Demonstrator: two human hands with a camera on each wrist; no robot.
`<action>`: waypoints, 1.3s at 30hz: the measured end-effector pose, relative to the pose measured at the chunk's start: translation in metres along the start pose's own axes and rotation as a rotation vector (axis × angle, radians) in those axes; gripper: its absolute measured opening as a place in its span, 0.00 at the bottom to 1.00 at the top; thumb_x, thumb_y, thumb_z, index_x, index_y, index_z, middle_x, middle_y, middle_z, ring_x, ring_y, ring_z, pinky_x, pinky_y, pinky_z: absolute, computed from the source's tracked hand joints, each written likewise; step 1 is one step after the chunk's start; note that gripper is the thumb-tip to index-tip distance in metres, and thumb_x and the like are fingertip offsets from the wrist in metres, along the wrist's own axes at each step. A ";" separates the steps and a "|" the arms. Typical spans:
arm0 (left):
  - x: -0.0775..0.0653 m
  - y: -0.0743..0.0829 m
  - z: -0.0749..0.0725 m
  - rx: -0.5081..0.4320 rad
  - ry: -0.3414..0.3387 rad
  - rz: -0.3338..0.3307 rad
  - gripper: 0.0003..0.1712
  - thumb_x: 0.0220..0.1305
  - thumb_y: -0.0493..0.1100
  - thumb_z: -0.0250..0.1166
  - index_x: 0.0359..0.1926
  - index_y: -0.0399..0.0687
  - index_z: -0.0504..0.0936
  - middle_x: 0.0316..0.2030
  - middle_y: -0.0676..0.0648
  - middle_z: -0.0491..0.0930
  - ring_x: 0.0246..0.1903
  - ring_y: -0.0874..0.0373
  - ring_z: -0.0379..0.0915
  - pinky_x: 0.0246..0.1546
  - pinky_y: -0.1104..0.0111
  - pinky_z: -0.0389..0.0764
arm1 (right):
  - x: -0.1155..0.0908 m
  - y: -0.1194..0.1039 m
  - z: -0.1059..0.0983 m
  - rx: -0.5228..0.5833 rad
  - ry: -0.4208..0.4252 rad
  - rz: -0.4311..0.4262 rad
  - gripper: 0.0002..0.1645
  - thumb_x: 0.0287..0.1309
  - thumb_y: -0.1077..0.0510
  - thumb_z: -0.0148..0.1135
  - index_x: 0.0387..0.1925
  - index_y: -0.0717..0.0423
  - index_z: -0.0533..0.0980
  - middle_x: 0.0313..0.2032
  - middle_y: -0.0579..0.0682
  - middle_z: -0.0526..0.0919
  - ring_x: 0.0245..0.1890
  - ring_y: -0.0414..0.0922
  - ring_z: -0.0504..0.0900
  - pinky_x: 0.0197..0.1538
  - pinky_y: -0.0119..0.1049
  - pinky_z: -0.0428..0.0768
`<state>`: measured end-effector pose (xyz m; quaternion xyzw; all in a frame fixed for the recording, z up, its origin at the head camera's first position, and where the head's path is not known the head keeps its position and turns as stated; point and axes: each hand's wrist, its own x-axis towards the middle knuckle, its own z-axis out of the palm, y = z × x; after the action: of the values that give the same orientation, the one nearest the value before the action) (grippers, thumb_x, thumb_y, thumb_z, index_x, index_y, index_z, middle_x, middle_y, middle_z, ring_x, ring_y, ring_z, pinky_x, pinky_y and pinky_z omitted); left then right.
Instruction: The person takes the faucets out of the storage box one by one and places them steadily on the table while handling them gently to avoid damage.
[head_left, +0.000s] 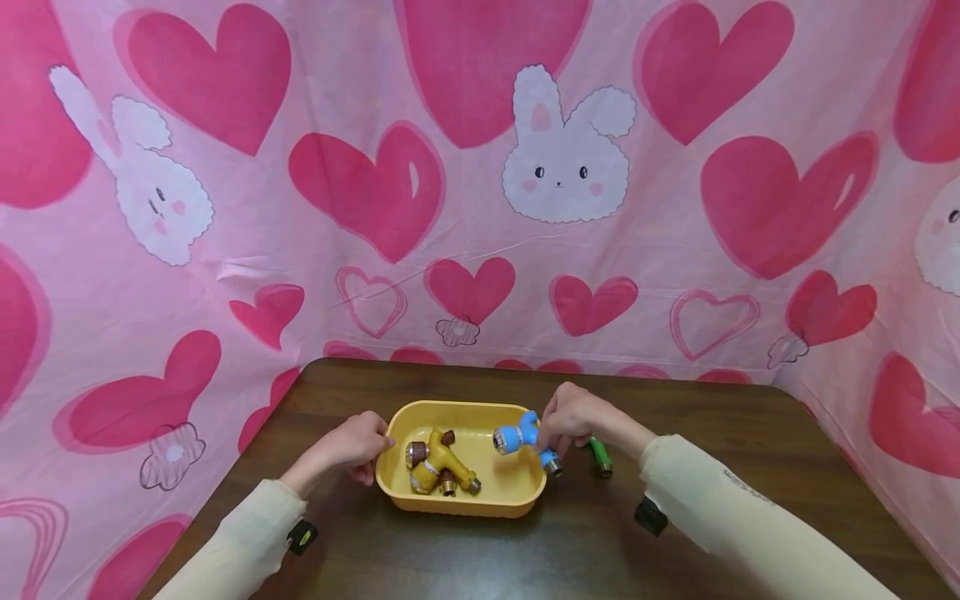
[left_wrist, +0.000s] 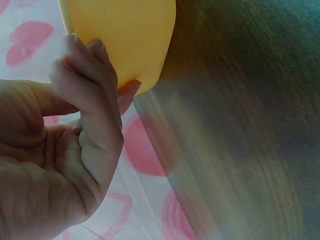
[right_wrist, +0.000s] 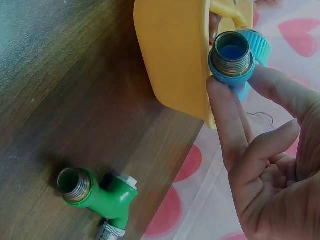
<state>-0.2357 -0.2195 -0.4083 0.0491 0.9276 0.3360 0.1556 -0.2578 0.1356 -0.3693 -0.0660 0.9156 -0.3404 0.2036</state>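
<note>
My left hand [head_left: 358, 442] pinches the left end of a yellow plastic basin [head_left: 472, 506], as the left wrist view also shows. Over the basin's right end, my right hand [head_left: 576, 417] holds a blue Y-shaped pipe fitting [head_left: 511, 438] between thumb and fingers. Its threaded metal end faces the right wrist camera, close by the basin's rim. Inside the basin, toward the left, lies a yellow Y-shaped fitting [head_left: 444, 458]. Beneath it is a brown fitting [head_left: 417, 452], partly hidden.
To the right of the basin, a green Y-shaped fitting [right_wrist: 112, 200] lies on the dark wooden table [head_left: 465, 558], partly behind my right hand in the head view. A pink cloth [head_left: 472, 233] with hearts and rabbits hangs around the table's back and sides.
</note>
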 end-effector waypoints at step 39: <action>0.002 0.001 0.000 0.020 -0.011 -0.011 0.10 0.77 0.34 0.60 0.35 0.35 0.81 0.15 0.42 0.78 0.10 0.58 0.76 0.14 0.67 0.82 | -0.021 0.033 -0.023 0.034 0.033 0.031 0.10 0.50 0.58 0.82 0.23 0.58 0.87 0.23 0.52 0.88 0.22 0.46 0.87 0.18 0.26 0.67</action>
<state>-0.2374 -0.2185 -0.4079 0.0475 0.9303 0.3258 0.1619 -0.2477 0.1800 -0.3687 -0.0428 0.9139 -0.3536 0.1948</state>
